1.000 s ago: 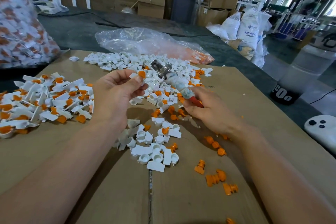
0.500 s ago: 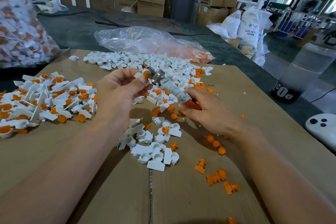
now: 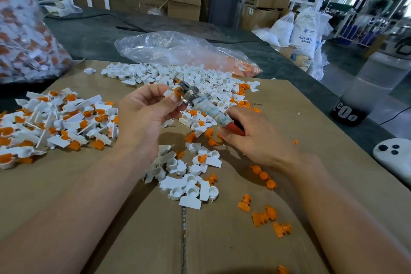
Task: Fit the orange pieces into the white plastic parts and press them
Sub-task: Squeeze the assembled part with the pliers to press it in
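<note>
Presently, both hands work just above the middle of the cardboard sheet (image 3: 222,240). The left hand (image 3: 144,118) has its fingers curled and pinches one white plastic part (image 3: 168,93) between thumb and fingertips; an orange piece (image 3: 178,91) sits in that part. The right hand (image 3: 255,140) grips the red handle of a pressing tool (image 3: 211,111), fingers closed round it. The tool's shaft is wrapped in tape, and its metal head meets the orange piece in the held part. A broad heap of loose white parts (image 3: 178,75) lies along the sheet's far edge, with some orange pieces mixed in on its right. A pile of fitted parts (image 3: 55,118), white with orange showing, covers the sheet's left side. A small cluster of white parts (image 3: 189,180) rests at the sheet's centre, below the hands. Scattered orange pieces (image 3: 264,218) lie on the sheet's right half, near the right forearm. A clear plastic bag (image 3: 173,49), orange at its right end, lies just beyond the sheet's far edge. A large filled bag (image 3: 22,29) stands off the sheet's far left corner.
</note>
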